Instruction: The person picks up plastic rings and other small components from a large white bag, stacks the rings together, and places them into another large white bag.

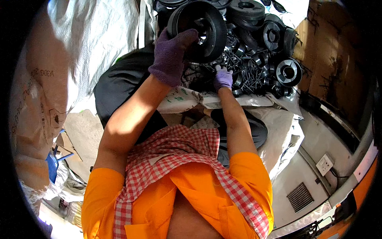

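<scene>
your left hand (171, 55) has its fingers closed on the big black wheel (199, 32) at 12 o'clock; your right hand (223, 78) digs fingers-down (grip hidden) into loose black parts (254, 67) at 1 o'clock. the lifted wheel could slip onto it.

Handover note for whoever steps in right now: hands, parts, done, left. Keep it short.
Left hand: purple glove, gripping a large black plastic wheel by its rim, lifted above the heap.
Right hand: purple glove, reaching down into the pile of small black rings and thin metal pieces; what it pinches cannot be made out.
Parts: more black wheels lie loose at the back and right of the heap, which sits in an open white sack.
Done: one wheel picked up.
Left: the rest of the heap looks unhandled; no finished stack is in view.
</scene>
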